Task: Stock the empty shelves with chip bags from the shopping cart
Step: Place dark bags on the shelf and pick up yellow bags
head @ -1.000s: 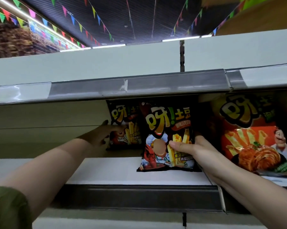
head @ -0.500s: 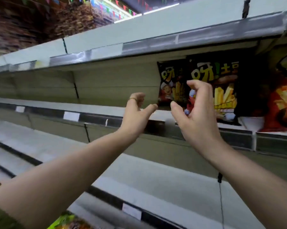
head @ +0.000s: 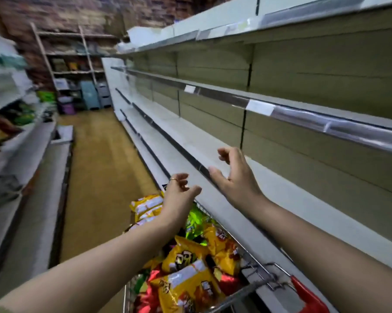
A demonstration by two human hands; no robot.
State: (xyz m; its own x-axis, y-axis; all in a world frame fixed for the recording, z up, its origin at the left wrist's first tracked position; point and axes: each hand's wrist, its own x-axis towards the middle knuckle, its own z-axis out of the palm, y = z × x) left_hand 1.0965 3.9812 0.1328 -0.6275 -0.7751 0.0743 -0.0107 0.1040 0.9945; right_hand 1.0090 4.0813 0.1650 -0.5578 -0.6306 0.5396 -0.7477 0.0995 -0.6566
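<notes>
Currently holding nothing in left hand (head: 179, 197) or right hand (head: 235, 179); fingers loosely curled, hands apart, raised near cart (head: 261, 266). Noted chip bags (head: 188, 274) heaped in cart, just beside shelves (head: 269, 199)

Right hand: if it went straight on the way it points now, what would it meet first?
Likely the bare shelf just ahead, then its back panel. The right hand is empty; depth is unclear.
</notes>
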